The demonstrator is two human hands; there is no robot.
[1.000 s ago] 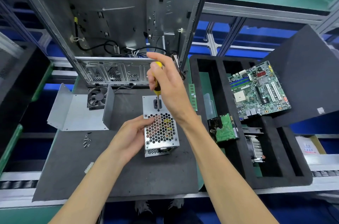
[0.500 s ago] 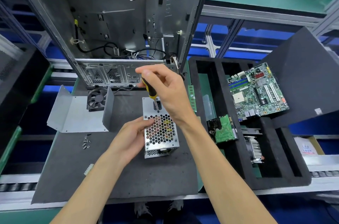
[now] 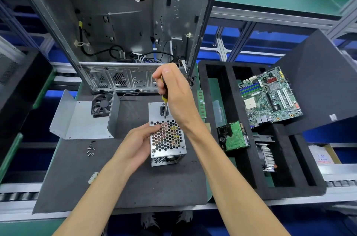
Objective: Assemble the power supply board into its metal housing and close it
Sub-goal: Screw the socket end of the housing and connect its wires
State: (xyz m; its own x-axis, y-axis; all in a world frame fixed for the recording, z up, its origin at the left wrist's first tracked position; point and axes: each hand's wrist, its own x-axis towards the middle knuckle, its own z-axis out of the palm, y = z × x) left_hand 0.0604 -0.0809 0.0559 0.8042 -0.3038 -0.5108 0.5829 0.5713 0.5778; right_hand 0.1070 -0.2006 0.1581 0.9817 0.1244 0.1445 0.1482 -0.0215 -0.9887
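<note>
With your left hand (image 3: 138,144) gripping the housing (image 3: 167,140) at centre frame, keep the screwdriver (image 3: 164,98) in your right hand (image 3: 176,96) upright, pressing squarely on the screw.

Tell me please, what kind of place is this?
Probably a computer assembly line workstation: an open computer case stands on the bench, a foam tray holds a motherboard, and a roller conveyor runs along the front.

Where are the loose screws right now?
In the head view, the loose screws lie on the dark mat, left of the power supply housing, just below the bent metal cover.
</note>
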